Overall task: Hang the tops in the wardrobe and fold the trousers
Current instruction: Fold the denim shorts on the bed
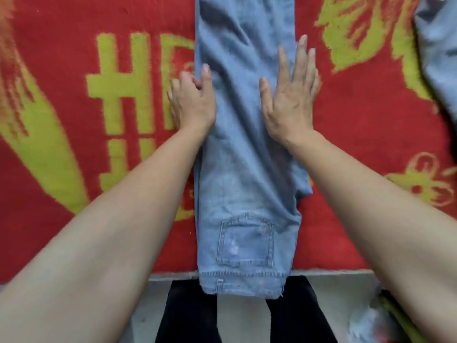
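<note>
Light blue jeans (pixel 244 169) lie folded lengthwise, one leg on the other, running away from me down the middle of a red and yellow blanket (pixel 118 100). The waistband and a back pocket hang over the near edge. My left hand (pixel 193 100) sits at the jeans' left edge, thumb on top of the denim and fingers curled at the fold. My right hand (pixel 290 95) lies flat on the right side of the jeans, fingers straight and spread.
Another pale blue garment (pixel 437 50) lies at the blanket's far right. Below the near edge are my black trouser legs (pixel 188 315) and a plastic bag (pixel 371 320) on the floor at the right.
</note>
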The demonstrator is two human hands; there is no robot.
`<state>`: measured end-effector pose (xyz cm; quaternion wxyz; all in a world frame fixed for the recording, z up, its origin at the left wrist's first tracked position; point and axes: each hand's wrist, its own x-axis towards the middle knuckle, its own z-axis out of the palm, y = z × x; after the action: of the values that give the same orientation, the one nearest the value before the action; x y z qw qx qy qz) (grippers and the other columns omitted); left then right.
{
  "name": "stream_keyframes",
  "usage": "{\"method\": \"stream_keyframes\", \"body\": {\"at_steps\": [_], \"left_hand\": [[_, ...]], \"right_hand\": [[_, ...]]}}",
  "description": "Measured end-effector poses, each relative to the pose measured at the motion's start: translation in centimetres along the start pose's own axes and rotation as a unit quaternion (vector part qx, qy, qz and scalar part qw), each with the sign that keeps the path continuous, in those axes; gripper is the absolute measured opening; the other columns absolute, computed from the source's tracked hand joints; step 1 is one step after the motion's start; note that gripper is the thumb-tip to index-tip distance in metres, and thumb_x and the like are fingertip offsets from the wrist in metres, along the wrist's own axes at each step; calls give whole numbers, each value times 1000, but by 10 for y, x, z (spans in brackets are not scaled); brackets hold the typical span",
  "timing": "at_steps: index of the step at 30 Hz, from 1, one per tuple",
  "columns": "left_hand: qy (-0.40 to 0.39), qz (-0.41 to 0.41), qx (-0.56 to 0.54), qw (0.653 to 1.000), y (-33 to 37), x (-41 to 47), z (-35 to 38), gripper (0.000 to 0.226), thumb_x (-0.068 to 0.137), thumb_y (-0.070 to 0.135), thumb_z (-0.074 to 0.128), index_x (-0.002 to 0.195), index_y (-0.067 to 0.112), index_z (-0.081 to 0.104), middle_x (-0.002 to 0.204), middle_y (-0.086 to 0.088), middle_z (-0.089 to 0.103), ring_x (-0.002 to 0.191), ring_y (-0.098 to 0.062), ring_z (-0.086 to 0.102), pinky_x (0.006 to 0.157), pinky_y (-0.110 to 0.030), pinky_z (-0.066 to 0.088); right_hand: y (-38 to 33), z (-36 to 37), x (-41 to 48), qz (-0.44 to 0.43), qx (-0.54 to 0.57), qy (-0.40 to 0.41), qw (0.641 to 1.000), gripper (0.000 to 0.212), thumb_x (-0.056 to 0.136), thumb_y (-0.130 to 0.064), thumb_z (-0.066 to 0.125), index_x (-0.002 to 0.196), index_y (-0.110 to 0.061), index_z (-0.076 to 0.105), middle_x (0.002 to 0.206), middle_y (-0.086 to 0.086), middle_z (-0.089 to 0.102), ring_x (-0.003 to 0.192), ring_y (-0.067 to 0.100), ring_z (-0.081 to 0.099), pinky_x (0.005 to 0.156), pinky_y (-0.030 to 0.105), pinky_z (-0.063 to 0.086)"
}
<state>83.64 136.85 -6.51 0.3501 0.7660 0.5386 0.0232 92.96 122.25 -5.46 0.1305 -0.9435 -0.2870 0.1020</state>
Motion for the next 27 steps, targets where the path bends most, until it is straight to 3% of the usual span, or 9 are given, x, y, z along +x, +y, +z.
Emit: {"method": "stream_keyframes", "body": {"at_steps": [3,5,10,14,18,20,23,25,27], "left_hand": [[-43,36,165,985,-56,-94,-2,48,101,50,39,101,6,58,112,-18,55,111,-36,48,93,-45,35],[-59,56,214,973,-86,-132,-4,44,103,44,40,101,4,59,109,-20,54,106,-37,49,89,-47,36],[14,-12,127,992,-113,-145,-1,41,104,33,43,94,-4,57,104,-26,56,101,-41,52,89,-46,33],[45,-29,51,997,-110,-153,0,38,103,40,42,101,4,53,105,-16,57,101,-33,52,86,-41,36],[38,-94,58,993,-130,-198,-7,44,101,52,36,103,10,50,106,-12,58,103,-31,53,87,-44,39],[-8,-112,98,989,-146,-236,-11,46,101,53,33,99,10,49,106,-11,56,104,-31,51,87,-44,38],[-81,-49,177,980,-163,-285,-15,46,102,49,38,95,4,50,103,-18,53,100,-36,48,88,-45,34],[-92,-49,185,977,-166,-298,-16,45,100,49,44,98,4,49,105,-18,53,100,-36,47,87,-46,35],[-90,-100,155,979,-163,-298,-16,44,99,50,48,104,6,45,104,-16,57,99,-37,52,82,-46,40]], "right_hand": [[9,9,-84,1,-26,-57,998,64,102,-46,36,156,-13,29,164,25,10,152,42,10,122,52,14],[20,17,-129,-5,-72,-88,994,68,102,-52,34,158,-15,24,164,25,8,152,42,8,123,53,10],[41,37,-172,-18,-111,-107,988,69,103,-57,30,160,-18,19,165,22,8,153,41,6,122,56,10],[41,36,-172,-18,-92,-79,992,70,103,-57,30,159,-16,19,164,25,9,152,42,7,123,55,9],[41,26,-203,56,-10,-28,998,75,102,-58,35,159,-13,18,163,29,7,152,42,6,123,53,7],[47,24,-240,81,-1,-98,992,79,101,-62,34,160,-16,8,164,27,-3,153,41,-1,123,55,6],[63,24,-292,46,-55,-220,973,80,100,-65,29,160,-23,-4,164,23,-11,152,40,-8,123,56,7],[69,23,-306,40,-37,-227,972,79,100,-63,33,161,-25,0,165,22,-7,153,38,-6,124,53,7],[68,19,-310,56,18,-202,978,81,99,-59,45,160,-22,7,165,21,6,153,37,7,122,50,15]]}}
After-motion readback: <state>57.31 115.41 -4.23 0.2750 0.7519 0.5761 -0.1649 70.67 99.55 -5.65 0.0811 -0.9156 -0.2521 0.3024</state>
